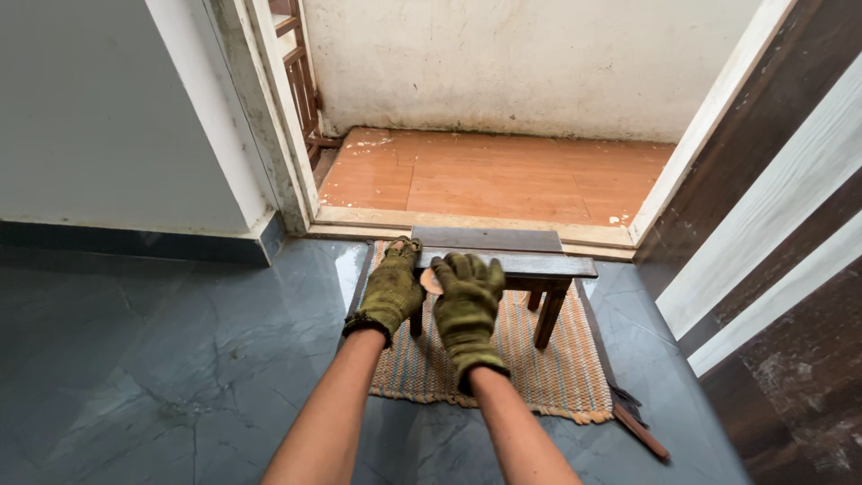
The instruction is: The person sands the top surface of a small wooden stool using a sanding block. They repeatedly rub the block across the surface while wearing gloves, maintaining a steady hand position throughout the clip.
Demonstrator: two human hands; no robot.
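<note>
Person kneels or leans over a small dark wooden stool (521,260) set on a striped woven mat (548,368), right at the doorway threshold (467,220). Both hands wear olive knit gloves.

Left hand (392,289) lies palm-down on the stool's near-left corner, fingers curled over the edge w/ tips up near the top surface; it grips the corner loosely, not a tight fist. Right hand (467,296) sits just beside it, touching or nearly so, fingers bent down over a small tan piece (431,282) pressed against the stool's front edge. Only a sliver of that piece shows between the gloves, so can't tell what it is.

Stool top runs left-right, its far edge almost on the threshold; two legs show under the right end. Mat's fringe edge is nearest the person; a loose wooden strip (639,429) lies along the mat's right side, tilted toward the lower right.

Room to move: wide grey glossy tile floor (162,359) opens to the left. Right side is tight – dark door w/ white stripes (772,260) stands close. Beyond the threshold, orange tile floor (503,175) runs to a stained white wall (539,63).
</note>
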